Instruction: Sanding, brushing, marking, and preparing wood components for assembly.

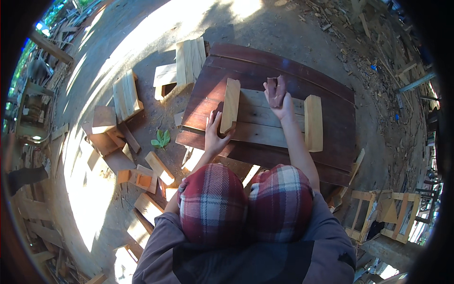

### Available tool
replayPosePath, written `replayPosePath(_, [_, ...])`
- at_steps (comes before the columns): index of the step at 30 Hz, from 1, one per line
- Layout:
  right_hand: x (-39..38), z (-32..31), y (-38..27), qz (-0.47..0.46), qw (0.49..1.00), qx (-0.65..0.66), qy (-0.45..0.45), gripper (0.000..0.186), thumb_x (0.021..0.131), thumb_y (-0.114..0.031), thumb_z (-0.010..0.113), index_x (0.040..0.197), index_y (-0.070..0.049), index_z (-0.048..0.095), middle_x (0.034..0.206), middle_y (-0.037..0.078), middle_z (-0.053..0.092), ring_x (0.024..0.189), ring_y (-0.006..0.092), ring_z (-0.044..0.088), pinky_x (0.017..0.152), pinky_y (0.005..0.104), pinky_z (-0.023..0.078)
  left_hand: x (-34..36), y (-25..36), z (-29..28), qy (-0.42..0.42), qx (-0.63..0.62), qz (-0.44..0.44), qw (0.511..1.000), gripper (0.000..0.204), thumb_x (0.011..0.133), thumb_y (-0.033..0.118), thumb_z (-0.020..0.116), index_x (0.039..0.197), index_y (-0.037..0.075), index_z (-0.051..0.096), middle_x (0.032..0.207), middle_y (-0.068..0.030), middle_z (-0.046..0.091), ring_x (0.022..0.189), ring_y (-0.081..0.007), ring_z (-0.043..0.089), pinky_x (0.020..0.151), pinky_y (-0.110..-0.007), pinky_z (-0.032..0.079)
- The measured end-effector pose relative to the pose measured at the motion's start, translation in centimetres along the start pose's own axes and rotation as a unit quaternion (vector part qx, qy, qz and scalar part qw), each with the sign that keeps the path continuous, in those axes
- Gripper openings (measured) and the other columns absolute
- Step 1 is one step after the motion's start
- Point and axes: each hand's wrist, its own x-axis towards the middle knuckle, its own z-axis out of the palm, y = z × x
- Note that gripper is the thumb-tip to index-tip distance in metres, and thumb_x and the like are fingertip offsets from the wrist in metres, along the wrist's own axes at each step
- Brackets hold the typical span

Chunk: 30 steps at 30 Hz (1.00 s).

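A low wooden stool [262, 128] lies upturned on a dark reddish-brown tabletop [338, 123]; its slatted middle sits between two thick pale end boards. My left hand [216, 136] is at the near end of the left end board [230, 105], fingers stretched along its outer side and thumb over its near edge. In my right hand [283, 108], above the stool's far slats, is a folded reddish-brown piece of sandpaper [277, 92]. The fingers are curled round the sandpaper and partly hidden by it.
Several small wooden stools [126, 94] and wood offcuts [160, 168] lie on the ground to the left, near a green leafy sprig [161, 139]. Wooden frames [385, 215] stand at the lower right. My knees in plaid cloth [213, 203] are close to the tabletop's near edge.
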Motion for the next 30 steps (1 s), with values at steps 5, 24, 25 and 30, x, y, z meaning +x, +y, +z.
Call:
replayPosePath(5, [-4.6,0.9,-1.7,0.037,0.999,-0.001,-0.001,0.034,0.105,-0.026,0.035,0.124,-0.01,0.058,0.128,0.011,0.06,0.127,0.0276,0.052,0.103,0.0359,0.044,1.1,0.6,-1.0,0.025,-0.118,-0.108,0.987,0.093,0.079,0.042,0.077,0.147,-0.002,0.032,0.144,-0.0279,0.043,0.14,-0.0376,0.034,0.114,-0.044,0.03])
replayPosePath(24, [-8.7,-6.8,-12.0,-0.27,0.455,-0.762,0.373,0.038,0.094,-0.041,0.055,0.091,-0.009,0.075,0.084,0.018,0.071,0.08,0.0376,0.069,0.067,0.0489,0.054,16.7,3.8,2.6,-0.065,0.327,-0.059,0.941,0.05,0.084,0.045,0.066,0.1,-0.002,0.066,0.108,-0.018,0.066,0.091,-0.0276,0.068,0.073,-0.038,0.057])
replayPosePath(25, [-8.1,-7.0,-11.5,-0.255,0.447,-0.783,0.349,0.039,0.095,-0.041,0.055,0.091,-0.008,0.074,0.084,0.018,0.071,0.081,0.0379,0.069,0.068,0.0488,0.054,16.8,3.5,2.8,-0.06,0.33,-0.052,0.941,0.05,0.084,0.045,0.066,0.1,-0.002,0.066,0.108,-0.018,0.066,0.091,-0.0276,0.068,0.073,-0.038,0.057])
replayPosePath(30, [-8.0,-7.5,-12.6,-0.185,0.504,-0.771,0.342,0.048,0.097,-0.046,0.051,0.094,-0.003,0.072,0.09,0.02,0.071,0.087,0.0394,0.068,0.073,0.0486,0.054,16.7,4.7,2.9,-0.03,0.223,-0.078,0.971,0.041,0.082,0.039,0.069,0.091,-0.001,0.063,0.084,-0.0176,0.069,0.082,-0.0337,0.07,0.073,-0.042,0.056])
